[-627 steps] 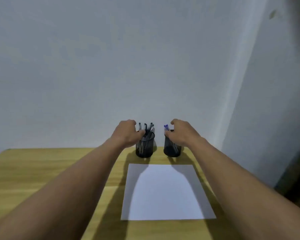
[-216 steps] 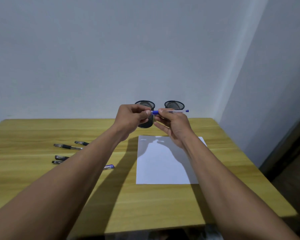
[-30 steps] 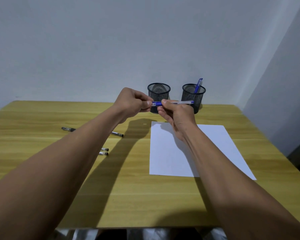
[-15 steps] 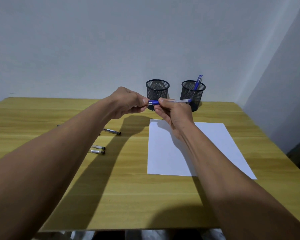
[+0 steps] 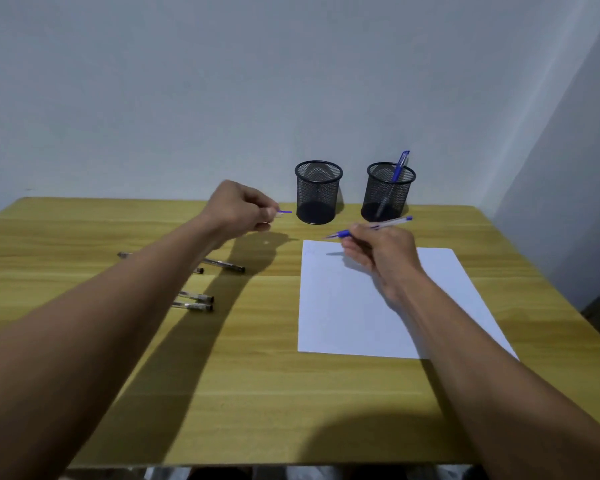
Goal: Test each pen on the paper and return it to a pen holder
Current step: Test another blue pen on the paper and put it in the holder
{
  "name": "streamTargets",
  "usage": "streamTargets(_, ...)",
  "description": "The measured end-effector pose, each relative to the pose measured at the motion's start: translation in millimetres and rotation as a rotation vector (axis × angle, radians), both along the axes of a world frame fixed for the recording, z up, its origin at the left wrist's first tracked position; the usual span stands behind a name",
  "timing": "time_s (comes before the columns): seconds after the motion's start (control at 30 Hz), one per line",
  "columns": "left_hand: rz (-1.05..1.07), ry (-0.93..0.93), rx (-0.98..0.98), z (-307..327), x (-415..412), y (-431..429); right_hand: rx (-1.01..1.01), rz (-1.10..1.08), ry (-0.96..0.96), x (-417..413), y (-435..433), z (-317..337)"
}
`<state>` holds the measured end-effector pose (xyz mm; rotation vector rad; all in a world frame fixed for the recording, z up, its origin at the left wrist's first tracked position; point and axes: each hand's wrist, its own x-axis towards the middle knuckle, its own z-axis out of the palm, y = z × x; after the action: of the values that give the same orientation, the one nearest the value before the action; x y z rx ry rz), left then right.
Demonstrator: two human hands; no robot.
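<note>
With the small blue pen cap (image 5: 284, 212) pinched in the left hand (image 5: 241, 211), the right hand (image 5: 378, 249) grips the uncapped blue ballpoint pen (image 5: 371, 227) over the white paper sheet's (image 5: 368, 317) far-left corner. Testing step; next, tip down to scribble. Far right black mesh holder (image 5: 388, 192) has one pen.

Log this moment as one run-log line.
left hand: holds pen cap | right hand: holds uncapped blue pen over paper | right pen holder: one pen

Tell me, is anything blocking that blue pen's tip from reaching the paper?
Nothing visible. The right hand holds the blue pen with its bare tip just above the paper's far-left corner. The cap is off, pinched in the left hand.
</note>
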<state>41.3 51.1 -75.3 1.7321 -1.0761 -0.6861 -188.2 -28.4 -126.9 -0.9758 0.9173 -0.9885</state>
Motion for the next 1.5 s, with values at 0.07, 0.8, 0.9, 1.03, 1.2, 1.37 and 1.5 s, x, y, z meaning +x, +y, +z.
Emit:
streamTargets(0.07,-0.067,-0.096,0.024,-10.7,-20.0,-17.2,-0.051,0.054,0.073,14.7,8.1,-5.2)
streamTargets(0.8,-0.156,-0.871,0.146,-44.0,-63.7,17.2,-0.178,0.080,0.203,1.5,11.5,-10.3)
streamTargets(0.9,-0.248,-1.005,0.286,-47.2,-70.9,28.4,-0.232,0.063,0.271,4.5,15.3,-9.4)
streamTargets(1.03,-0.260,-0.993,0.421,-41.4,-77.0,28.7,-0.247,0.071,0.302,9.0,18.6,-10.1)
streamTargets(1.2,-0.298,-0.907,0.431,-36.5,-76.8,26.3,-0.308,0.067,0.352,13.8,16.6,-11.7)
streamTargets(1.37,-0.330,-0.892,0.481,-33.3,-78.7,25.1,-0.321,0.044,0.402,16.7,14.8,-15.8)
streamTargets(1.5,-0.336,-0.909,0.489,-32.2,-77.8,24.5,-0.368,0.041,0.468,16.9,14.7,-19.9)
